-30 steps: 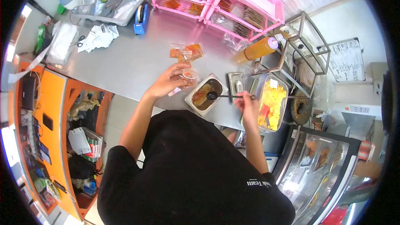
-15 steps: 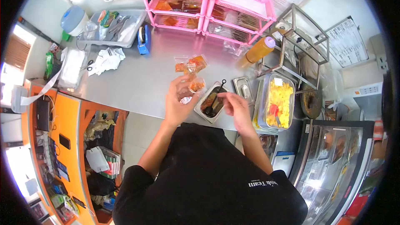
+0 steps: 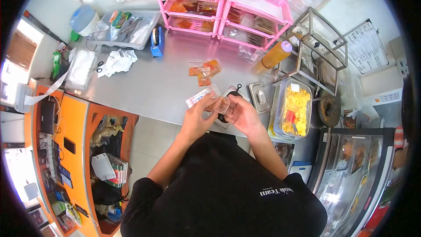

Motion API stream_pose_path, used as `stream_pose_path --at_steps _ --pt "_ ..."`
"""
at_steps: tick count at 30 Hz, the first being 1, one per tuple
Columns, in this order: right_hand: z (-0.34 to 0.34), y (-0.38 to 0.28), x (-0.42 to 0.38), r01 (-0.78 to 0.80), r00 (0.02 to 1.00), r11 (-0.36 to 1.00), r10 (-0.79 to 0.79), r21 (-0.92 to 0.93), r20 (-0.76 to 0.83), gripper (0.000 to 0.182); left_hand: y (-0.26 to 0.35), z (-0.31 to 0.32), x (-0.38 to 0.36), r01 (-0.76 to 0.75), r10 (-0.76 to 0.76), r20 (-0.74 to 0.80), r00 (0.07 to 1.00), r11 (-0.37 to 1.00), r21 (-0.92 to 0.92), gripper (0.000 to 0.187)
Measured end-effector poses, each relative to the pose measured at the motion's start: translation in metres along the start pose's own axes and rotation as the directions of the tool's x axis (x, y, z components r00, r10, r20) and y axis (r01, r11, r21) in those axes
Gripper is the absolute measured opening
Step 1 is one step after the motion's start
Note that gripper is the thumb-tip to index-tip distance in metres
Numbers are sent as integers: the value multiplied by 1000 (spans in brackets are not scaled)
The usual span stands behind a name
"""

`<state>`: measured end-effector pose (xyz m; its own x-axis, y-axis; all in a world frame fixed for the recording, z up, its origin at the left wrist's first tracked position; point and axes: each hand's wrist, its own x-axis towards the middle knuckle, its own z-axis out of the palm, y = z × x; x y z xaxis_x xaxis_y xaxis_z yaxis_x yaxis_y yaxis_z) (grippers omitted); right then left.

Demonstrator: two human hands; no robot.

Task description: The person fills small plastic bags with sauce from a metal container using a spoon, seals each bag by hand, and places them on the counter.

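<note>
Over the metal pan, my left hand (image 3: 199, 117) pinches one side of a small clear plastic bag (image 3: 222, 105). At the other side my right hand (image 3: 244, 115) has its fingers on the bag too. No filling can be made out inside it. Mostly covered by my hands is the metal pan (image 3: 234, 90), with a black spoon (image 3: 238, 87) leaning in it. Several small zip bags with orange-red contents (image 3: 210, 68) lie on the counter beyond. A white packet with coloured print (image 3: 199, 98) lies beside my left hand.
Right of the pan are a metal lid (image 3: 260, 97) and a clear tub of yellow pieces (image 3: 296, 109). Behind stand an orange-yellow bottle (image 3: 274, 57), pink shelves (image 3: 219, 15) and a blue tape dispenser (image 3: 156, 44). A wire-frame rack (image 3: 313, 52) stands at the right.
My left hand has put the orange-filled bag down with the others and now holds a clear one. My right hand has left the spoon and moved left to this bag.
</note>
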<state>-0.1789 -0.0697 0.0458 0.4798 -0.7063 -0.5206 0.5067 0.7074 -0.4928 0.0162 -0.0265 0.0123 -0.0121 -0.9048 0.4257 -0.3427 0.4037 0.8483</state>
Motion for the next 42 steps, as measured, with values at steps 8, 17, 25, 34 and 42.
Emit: stream_pose_path --at_steps 8,17,25,34,42 --pt "3 -9 19 -79 985 990 95 -117 142 23 10 -17 -2 -44 48 -43 998 995 85 70" --pt "50 -9 18 715 288 -510 -408 -478 866 21 -8 -24 -20 166 -184 -146 972 978 -125 58" --pt "56 7 22 686 635 -222 -283 -693 719 10 -24 -60 -50 263 -210 169 963 870 -418 39" --pt "43 55 43 574 807 253 -18 -779 590 7 -39 -72 -100 574 -320 487 813 298 -763 8" --pt "41 80 47 477 857 335 28 -813 514 8 -30 -85 -130 572 -476 349 807 480 -665 10"
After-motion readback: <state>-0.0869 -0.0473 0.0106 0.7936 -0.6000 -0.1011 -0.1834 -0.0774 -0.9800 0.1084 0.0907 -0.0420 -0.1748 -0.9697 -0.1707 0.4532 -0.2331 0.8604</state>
